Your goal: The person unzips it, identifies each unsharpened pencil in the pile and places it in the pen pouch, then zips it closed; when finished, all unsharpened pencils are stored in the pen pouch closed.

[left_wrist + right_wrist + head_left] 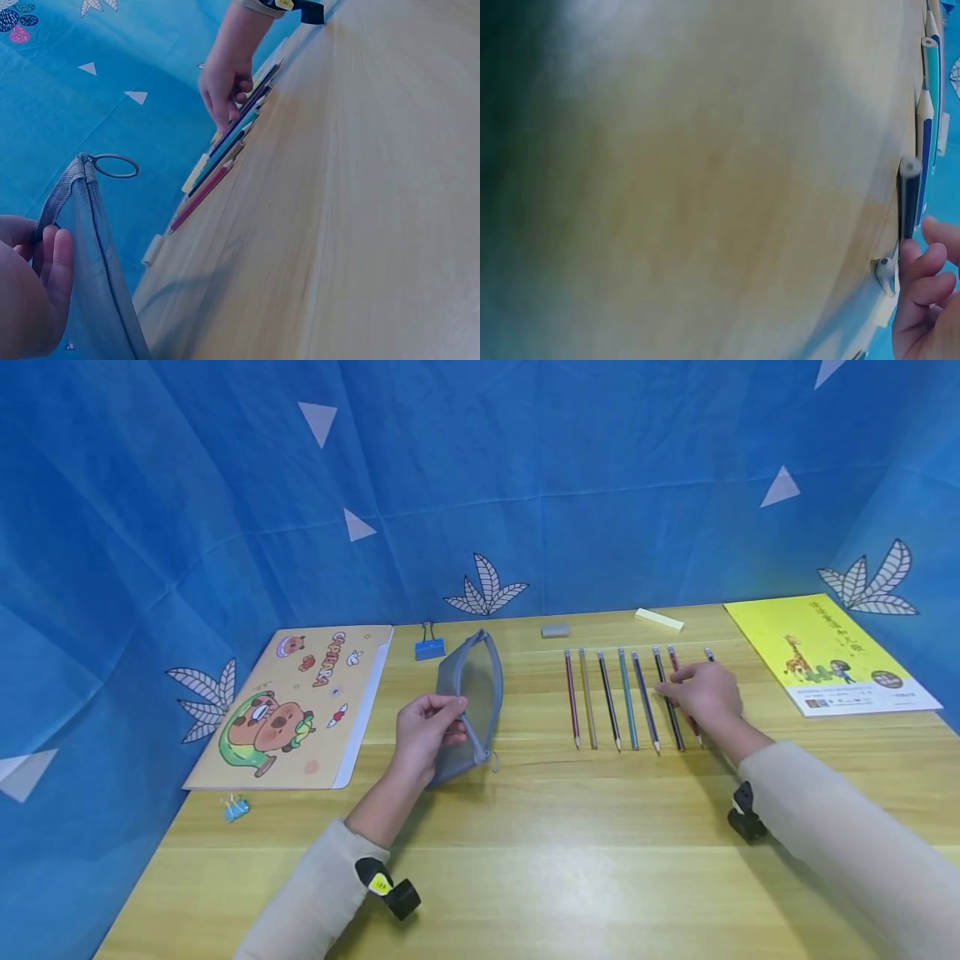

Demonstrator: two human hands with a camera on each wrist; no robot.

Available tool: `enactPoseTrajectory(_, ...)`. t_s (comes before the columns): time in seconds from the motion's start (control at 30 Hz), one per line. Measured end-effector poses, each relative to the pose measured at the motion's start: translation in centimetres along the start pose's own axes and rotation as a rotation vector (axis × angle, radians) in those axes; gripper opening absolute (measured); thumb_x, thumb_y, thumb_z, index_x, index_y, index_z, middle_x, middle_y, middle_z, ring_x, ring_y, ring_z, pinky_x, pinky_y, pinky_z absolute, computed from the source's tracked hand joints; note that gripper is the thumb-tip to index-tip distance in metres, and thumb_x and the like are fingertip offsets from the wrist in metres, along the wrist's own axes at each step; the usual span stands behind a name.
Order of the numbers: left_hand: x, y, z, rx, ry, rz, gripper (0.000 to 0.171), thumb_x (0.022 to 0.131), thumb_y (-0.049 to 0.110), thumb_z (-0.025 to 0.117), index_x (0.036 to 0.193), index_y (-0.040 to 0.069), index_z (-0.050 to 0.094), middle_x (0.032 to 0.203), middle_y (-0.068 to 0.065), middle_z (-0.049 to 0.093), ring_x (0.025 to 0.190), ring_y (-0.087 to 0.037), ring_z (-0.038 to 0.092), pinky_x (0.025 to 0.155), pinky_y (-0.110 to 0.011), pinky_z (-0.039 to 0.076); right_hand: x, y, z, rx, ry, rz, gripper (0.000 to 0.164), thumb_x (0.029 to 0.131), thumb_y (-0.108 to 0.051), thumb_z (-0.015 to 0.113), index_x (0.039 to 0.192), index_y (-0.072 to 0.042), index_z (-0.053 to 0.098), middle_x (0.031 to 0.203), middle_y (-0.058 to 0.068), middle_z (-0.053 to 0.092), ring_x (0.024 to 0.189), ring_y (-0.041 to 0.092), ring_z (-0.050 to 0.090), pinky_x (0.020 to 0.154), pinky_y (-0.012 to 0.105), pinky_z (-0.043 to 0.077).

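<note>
On the left, my left hand (429, 732) pinches the edge of a grey mesh zip pouch (450, 772) between thumb and fingers. The pouch stands upright, its top gaping, and a ring pull hangs at its near end. My right hand (703, 693) is low over the right end of a row of pencils, its thumb and forefinger on either side of a black pencil (910, 184). Under that hand lie a red pencil (672, 656) and a dark pencil (709, 654), both partly hidden. To their left, a teal pencil (628, 702) and several others lie side by side.
A capybara folder (352, 693) lies at the left, with a blue binder clip (430, 649) behind and a small light-blue clip (236, 810) in front. Along the back are a grey eraser (555, 631) and a pale yellow strip (660, 619). A yellow booklet (817, 647) lies right.
</note>
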State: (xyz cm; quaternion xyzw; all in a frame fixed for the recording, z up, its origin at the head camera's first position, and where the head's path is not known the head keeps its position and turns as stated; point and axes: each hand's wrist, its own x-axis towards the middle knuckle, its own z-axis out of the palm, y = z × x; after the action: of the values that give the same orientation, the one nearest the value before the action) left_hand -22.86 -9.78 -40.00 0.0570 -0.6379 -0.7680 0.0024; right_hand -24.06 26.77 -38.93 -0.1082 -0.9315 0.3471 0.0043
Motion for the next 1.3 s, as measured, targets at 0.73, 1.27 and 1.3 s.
enactPoseTrajectory(0.73,0.2,-0.4,0.0,-0.008,-0.008,0.015,0.037,0.064,0.025,0.074,0.087,0.001,0.058,0.073,-0.011,0.06,0.053,-0.013,0.058,0.049,-0.028,0.054,-1.1,-3.3,-1.0,0.288,0.037,0.003,0.04,0.078,-0.029,0.061,0.105,0.001,0.057,0.073,0.008,0.063,0.046,0.017,0.052,0.036,0.027,0.042)
enactPoseTrajectory(1.27,-1.8,2.2,1.0,-0.008,0.003,-0.035,0.03,0.07,0.017,0.071,0.088,-0.003,0.057,0.068,-0.008,0.059,0.051,-0.012,0.057,0.048,-0.024,0.053,-2.8,-13.1,4.0,0.959,0.037,0.027,0.027,0.076,-0.012,0.065,0.1,-0.001,0.058,0.058,0.003,0.06,0.035,0.009,0.043,0.028,0.015,0.029)
enactPoseTrajectory(1.3,-1.8,2.3,1.0,-0.011,0.005,-0.038,0.03,0.07,0.016,0.071,0.088,-0.003,0.056,0.068,-0.008,0.059,0.051,-0.012,0.057,0.048,-0.024,0.053,-2.7,-13.6,4.5,0.961,0.052,0.028,0.028,0.076,-0.012,0.065,0.1,-0.001,0.058,0.06,0.005,0.06,0.035,0.009,0.043,0.028,0.015,0.029)
